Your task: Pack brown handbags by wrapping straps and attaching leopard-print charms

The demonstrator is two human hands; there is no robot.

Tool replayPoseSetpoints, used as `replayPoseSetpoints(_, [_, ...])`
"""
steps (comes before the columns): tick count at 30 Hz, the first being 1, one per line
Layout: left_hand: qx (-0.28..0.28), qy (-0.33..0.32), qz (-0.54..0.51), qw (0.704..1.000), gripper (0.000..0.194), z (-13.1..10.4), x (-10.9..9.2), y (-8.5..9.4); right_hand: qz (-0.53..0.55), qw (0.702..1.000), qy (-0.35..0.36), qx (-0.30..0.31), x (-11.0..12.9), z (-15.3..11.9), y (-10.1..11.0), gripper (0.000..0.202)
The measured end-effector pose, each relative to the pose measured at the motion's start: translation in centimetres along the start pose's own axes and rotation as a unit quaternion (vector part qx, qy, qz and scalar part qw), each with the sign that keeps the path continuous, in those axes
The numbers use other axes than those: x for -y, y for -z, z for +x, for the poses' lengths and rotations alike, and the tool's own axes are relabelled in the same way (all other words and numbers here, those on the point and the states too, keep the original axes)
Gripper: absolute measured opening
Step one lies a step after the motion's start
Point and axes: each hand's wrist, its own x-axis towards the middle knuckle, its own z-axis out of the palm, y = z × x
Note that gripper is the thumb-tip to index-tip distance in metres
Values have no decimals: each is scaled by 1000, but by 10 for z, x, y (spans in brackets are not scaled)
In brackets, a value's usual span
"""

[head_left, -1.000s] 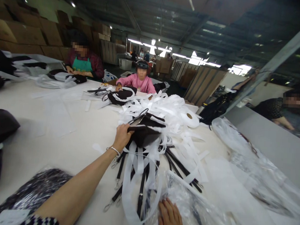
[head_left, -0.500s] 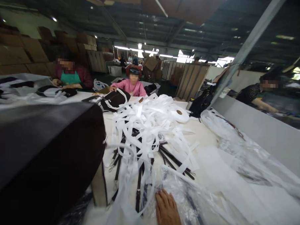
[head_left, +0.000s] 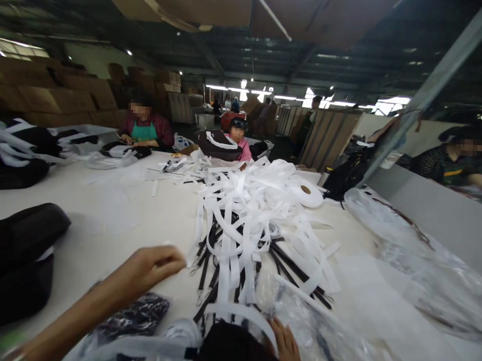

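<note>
My left hand [head_left: 163, 263] hovers over the white table left of the strap pile, its fingers curled in. A pale edge shows by the fingertips, but what it is I cannot make out. At the bottom middle stands a dark bag [head_left: 237, 350] with a white-wrapped handle [head_left: 255, 315]. My right hand [head_left: 286, 346] is against the bag's right side, fingers stretched out over clear plastic [head_left: 318, 322]. Ahead lie black straps with metal clips [head_left: 296, 271] under a heap of white strips [head_left: 244, 202].
Dark bags [head_left: 17, 261] lie at the left, and a dark plastic-wrapped packet [head_left: 133, 319] is near my left forearm. A white tape roll [head_left: 306, 191] sits beyond the strips. Co-workers sit across the table [head_left: 143, 219] and behind the partition [head_left: 431, 220] at right.
The large dark bag that filled the left side is gone from there. A dark bag now stands at the bottom middle, and my left hand has come into view. The view has turned left.
</note>
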Motion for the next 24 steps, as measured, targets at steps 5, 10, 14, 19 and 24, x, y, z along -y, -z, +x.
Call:
replayPoseSetpoints(5, [-12,19,-49,999,18,169,-14,-94,33,990,-117,69,15,-6,-11,42])
replayPoseSetpoints(10, [52,143,-79,985,22,262,20,-188,64,986,-144,51,19,-10,-14,42])
replayPoseSetpoints(14, [70,183,-144,970,25,278,49,-214,66,989,-126,48,16,-11,-13,37])
replayPoseSetpoints(19, [84,161,-247,952,17,256,77,-177,60,985,-144,67,16,-8,-8,46])
replayPoseSetpoints(24, [48,123,-364,922,26,220,92,-115,78,986,-134,66,14,-4,-9,54])
